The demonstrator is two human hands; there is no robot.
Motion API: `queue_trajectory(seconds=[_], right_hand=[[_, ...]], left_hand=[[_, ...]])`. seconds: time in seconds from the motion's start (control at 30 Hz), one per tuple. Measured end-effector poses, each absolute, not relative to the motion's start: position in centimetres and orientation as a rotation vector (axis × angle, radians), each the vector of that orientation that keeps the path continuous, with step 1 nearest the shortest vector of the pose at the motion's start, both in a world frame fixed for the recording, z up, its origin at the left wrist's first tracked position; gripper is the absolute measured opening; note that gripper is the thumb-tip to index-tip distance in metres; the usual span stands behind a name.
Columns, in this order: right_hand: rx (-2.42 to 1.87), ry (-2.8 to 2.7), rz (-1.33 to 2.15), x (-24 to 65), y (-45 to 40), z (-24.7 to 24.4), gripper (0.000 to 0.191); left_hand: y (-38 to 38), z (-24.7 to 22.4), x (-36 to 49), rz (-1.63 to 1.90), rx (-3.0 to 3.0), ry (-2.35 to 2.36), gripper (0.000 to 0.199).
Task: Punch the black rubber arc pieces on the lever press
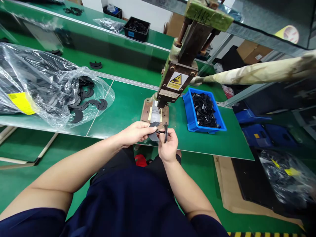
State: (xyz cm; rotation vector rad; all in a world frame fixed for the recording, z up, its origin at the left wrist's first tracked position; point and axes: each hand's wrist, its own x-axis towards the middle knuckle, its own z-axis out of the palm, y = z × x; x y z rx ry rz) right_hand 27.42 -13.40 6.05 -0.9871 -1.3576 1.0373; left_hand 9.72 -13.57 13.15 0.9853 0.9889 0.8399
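My left hand (135, 134) pinches a flat dark grey curved piece (154, 136) between thumb and fingers. Close beside it, my right hand (169, 144) grips a black curved plastic part (166, 131), seen nearly edge-on. The two pieces meet or overlap between my fingertips; exactly how they join is too small to tell. Both hands are at the table's front edge, just in front of the metal base (145, 113) of a hand press (176, 79). The press head hangs over a pale fixture (155, 113) on that base.
A clear plastic bag (37, 79) spills dark crescent pieces (78, 116) at left. Right of the press sits a blue bin (204, 127) of small black parts (203, 108). A wrapped press lever (247, 72) reaches right. On the far bench stands a black bin (137, 35).
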Motion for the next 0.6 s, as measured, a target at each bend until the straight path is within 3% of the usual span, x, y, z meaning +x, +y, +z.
queue_trajectory(seconds=[0.47,0.6], right_hand=[[-0.9,-1.841,0.827,29.1,-12.6,8.4,0.014],[-0.872,-1.876,0.809,28.6,-12.2,8.4,0.014]], left_hand=[[-14.2,12.5,8.7,0.899,0.865,0.981,0.056],[-13.8,11.6,8.3,0.906,0.774,0.957,0.05]])
